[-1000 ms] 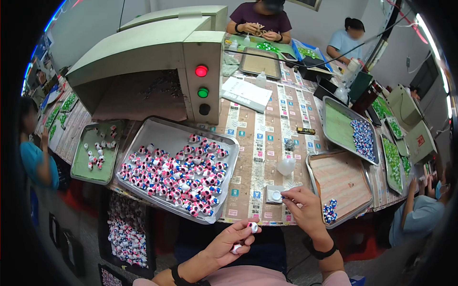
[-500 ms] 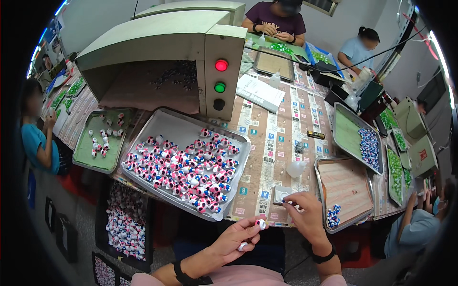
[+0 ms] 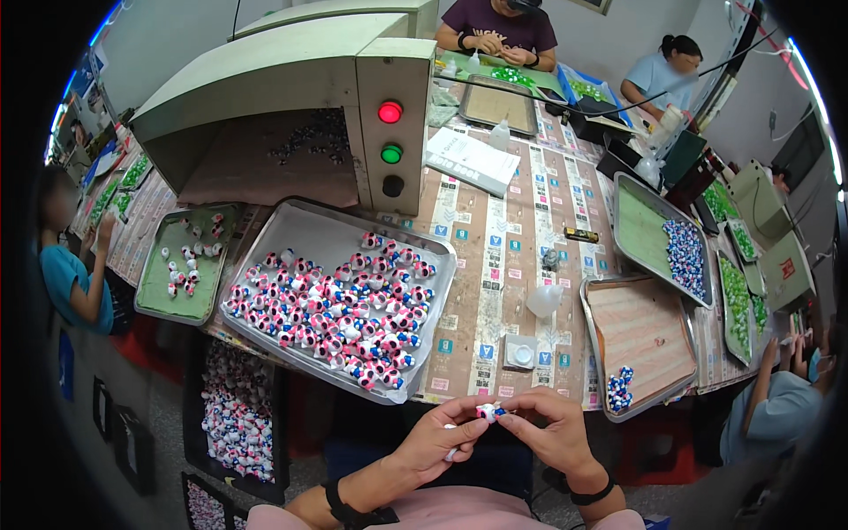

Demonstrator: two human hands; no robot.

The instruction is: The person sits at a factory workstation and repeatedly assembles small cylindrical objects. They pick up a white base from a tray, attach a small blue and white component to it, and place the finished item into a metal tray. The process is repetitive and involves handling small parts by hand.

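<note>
A small pink-and-white figurine (image 3: 486,412) is held before the near edge of the desk (image 3: 459,296), pinched by the fingers of the left hand (image 3: 431,440). A white piece (image 3: 451,453) is also tucked under that hand's curled fingers. Against the figurine, a blue piece (image 3: 500,412) is pinched by the fingers of the right hand (image 3: 553,433). Beyond them, a square block (image 3: 518,352) is set near a translucent bottle (image 3: 545,301). Many figurines are spread in a metal tray (image 3: 309,234) at left; blue-and-white pieces (image 3: 620,389) are heaped in a lined tray (image 3: 636,327) at right.
</note>
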